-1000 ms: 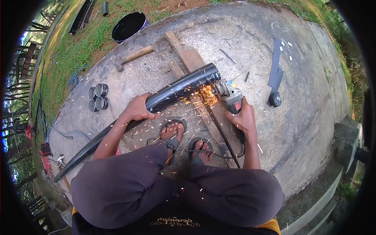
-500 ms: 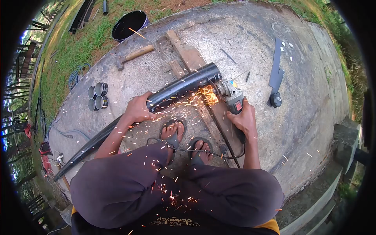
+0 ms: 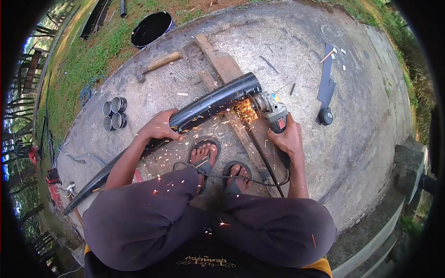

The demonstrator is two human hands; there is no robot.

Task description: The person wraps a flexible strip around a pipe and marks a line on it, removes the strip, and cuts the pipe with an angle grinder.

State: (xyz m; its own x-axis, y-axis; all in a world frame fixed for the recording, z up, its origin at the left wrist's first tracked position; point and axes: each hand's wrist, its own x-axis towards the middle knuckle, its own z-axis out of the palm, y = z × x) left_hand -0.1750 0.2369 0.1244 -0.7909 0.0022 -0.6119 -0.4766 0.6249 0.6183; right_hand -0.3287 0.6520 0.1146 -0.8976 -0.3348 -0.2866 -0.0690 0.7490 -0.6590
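A long black metal pipe (image 3: 211,104) lies slantwise across the concrete, its near-right end resting over wooden boards (image 3: 225,67). My left hand (image 3: 161,126) is wrapped round the pipe at mid-length, thumb on the near side. In my right hand (image 3: 288,135) is an angle grinder (image 3: 273,112), gripped by its body. The grinder's disc meets the pipe close to its right end, and orange sparks (image 3: 245,110) spray from there toward my legs. A power cord (image 3: 222,176) runs from the grinder past my sandalled feet.
A hammer (image 3: 158,65) lies beyond the pipe. Several cut pipe rings (image 3: 114,113) stand at left. A tape measure (image 3: 326,116) and a dark flat strip (image 3: 327,78) lie at right. A black tub (image 3: 152,30) sits at the slab's far edge. Concrete steps (image 3: 371,241) are at lower right.
My left hand has shifted slightly left along the pipe. The grinder stays at nearly the same spot, and fewer sparks show over my legs.
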